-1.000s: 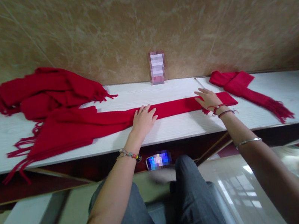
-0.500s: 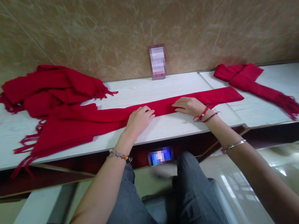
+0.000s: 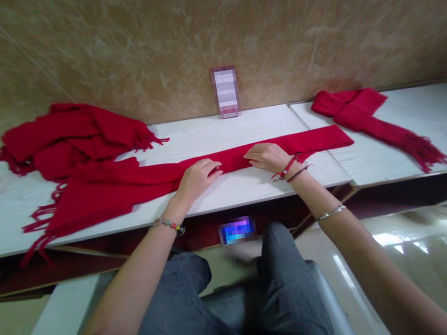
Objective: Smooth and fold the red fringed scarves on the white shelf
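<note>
A long red scarf (image 3: 153, 181) lies stretched across the white table, folded into a narrow band toward the right and spread wider toward its fringed left end. My left hand (image 3: 198, 178) grips the band's near edge around its middle, fingers bent and pressed together. A short way to the right, my right hand (image 3: 266, 158) rests over the same band with its fingers closed on the cloth. The thumbs are mostly hidden beneath the hands. Some fringe shows by my right wrist.
A bunched red scarf (image 3: 69, 135) lies at the back left, touching the long one. Another folded scarf (image 3: 371, 110) with fringe sits at the right. A blurred phone-like object (image 3: 226, 92) leans on the marble wall (image 3: 144, 38). Below the white tabletop (image 3: 193, 135) is an open shelf holding a blurred bright screen (image 3: 237, 230).
The whole view has shifted slightly. My left hand's fingers curl more at the scarf's near edge. Both hands stay on the same stretch of scarf, which keeps its shape.
</note>
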Tool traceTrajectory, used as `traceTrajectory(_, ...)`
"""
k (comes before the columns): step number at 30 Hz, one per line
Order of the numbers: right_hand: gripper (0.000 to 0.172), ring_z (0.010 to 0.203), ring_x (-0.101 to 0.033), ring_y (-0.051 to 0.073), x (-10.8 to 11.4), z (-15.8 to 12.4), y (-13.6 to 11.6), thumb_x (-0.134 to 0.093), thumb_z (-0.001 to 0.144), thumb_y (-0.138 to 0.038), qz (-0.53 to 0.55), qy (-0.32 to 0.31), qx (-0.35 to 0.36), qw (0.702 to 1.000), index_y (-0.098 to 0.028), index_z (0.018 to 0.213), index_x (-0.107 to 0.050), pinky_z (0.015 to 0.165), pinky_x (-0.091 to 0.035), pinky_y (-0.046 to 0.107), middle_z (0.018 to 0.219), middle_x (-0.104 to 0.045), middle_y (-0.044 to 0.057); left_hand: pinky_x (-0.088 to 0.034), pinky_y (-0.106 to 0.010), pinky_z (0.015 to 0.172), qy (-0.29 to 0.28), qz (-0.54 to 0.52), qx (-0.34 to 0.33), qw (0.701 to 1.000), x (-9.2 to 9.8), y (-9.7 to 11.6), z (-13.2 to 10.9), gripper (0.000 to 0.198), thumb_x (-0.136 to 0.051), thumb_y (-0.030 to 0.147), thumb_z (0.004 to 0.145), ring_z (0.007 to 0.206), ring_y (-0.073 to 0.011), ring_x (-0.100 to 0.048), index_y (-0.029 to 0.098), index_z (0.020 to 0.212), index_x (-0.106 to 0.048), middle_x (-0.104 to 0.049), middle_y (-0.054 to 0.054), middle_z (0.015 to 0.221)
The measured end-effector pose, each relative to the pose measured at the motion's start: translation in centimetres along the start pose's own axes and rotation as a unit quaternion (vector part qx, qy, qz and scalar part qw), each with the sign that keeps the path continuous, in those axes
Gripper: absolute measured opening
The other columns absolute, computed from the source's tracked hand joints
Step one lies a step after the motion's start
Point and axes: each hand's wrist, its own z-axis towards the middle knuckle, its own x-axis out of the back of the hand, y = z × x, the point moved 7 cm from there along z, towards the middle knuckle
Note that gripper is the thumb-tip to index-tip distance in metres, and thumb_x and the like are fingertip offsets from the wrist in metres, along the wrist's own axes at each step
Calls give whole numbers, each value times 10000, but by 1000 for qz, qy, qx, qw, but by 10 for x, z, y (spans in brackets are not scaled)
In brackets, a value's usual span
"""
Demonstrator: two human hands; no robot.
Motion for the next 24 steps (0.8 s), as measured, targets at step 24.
traceTrajectory(24,203,912,-596,226,-6,-1,20,-503,837,-114,41,17,-85,995,-147,926,-683,819,-444,335,980,-690,124,-482,-269,701,-257,133,-24,957,-12,11,36,298,-441,317,937,928,-202,-651,181,1113,-640,-690,-80,1045)
